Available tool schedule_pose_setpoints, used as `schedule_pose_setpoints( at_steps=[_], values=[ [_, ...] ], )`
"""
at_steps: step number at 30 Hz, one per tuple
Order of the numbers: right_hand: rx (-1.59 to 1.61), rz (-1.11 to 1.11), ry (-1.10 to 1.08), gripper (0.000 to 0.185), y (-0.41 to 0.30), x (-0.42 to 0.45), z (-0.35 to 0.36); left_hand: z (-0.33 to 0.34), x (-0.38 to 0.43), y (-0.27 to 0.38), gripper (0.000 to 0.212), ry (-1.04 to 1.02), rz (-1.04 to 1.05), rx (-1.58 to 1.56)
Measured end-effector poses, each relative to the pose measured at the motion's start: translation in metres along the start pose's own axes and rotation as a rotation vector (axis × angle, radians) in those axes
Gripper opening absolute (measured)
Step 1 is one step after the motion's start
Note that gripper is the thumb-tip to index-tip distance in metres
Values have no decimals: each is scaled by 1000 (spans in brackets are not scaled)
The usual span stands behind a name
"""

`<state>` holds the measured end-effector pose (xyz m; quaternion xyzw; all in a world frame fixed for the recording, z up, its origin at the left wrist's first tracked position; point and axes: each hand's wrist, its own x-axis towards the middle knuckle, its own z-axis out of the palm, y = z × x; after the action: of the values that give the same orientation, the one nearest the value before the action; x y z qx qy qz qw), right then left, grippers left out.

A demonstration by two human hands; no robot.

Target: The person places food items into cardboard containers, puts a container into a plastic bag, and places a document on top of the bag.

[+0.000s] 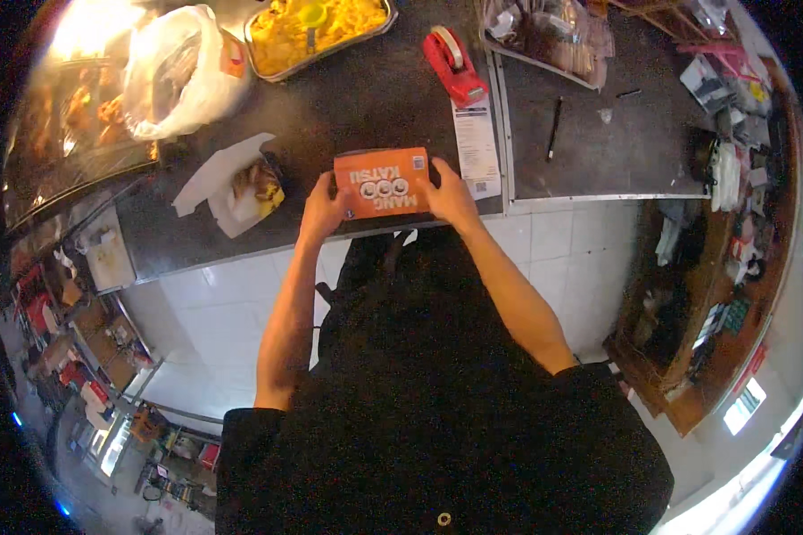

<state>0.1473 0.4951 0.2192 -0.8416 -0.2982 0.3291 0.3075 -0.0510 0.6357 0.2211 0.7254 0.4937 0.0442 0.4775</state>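
An orange cardboard food box (383, 183) with white writing and a printed code on its lid lies closed at the counter's front edge. My left hand (323, 208) grips its left end, thumb on the lid's edge. At the right end, my right hand (452, 194) holds the box with fingers over its side and corner. To the left, an open paper food box (235, 212) shows its pale flap raised and brown and yellow food inside. A printed paper slip (475, 144) lies just beyond my right hand, its top end under a red tape dispenser (456, 70).
A metal tray (321, 33) of yellow food with a light-green utensil stands at the back. Left of it are a white plastic bag (184, 80) and a lit glass food case (73, 127). On the right counter lie a black pen (555, 128) and a container of plastic packaging (549, 40).
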Motion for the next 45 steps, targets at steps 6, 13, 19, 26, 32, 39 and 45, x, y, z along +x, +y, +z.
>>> schedule_pose_setpoints(
  at_steps=[6, 13, 19, 26, 32, 39, 45],
  values=[
    [363, -194, 135, 37, 9, -40, -19, -17, -33, -5, 39, -105, 105, -612],
    [153, -80, 223, 39, 17, -24, -7, -3, -8, -2, 41, 92, -5, -252],
    [299, -68, 54, 34, 21, -11, -13, -32, 52, -31, 34, -223, -213, -544],
    [238, -175, 147, 35, 22, -25, -20, -25, 65, -37, 33, -404, -120, -87],
    [-46, -183, 257, 34, 4, -34, -12, -24, 33, -35, 28, -7, -115, -132],
    [-184, 1, 26, 34, 4, -10, 1, 23, -48, 18, 30, 257, 120, -35],
    [-52, -103, -51, 48, 45, 7, 10, 22, 5, -33, 46, -46, -117, -67]
  ],
)
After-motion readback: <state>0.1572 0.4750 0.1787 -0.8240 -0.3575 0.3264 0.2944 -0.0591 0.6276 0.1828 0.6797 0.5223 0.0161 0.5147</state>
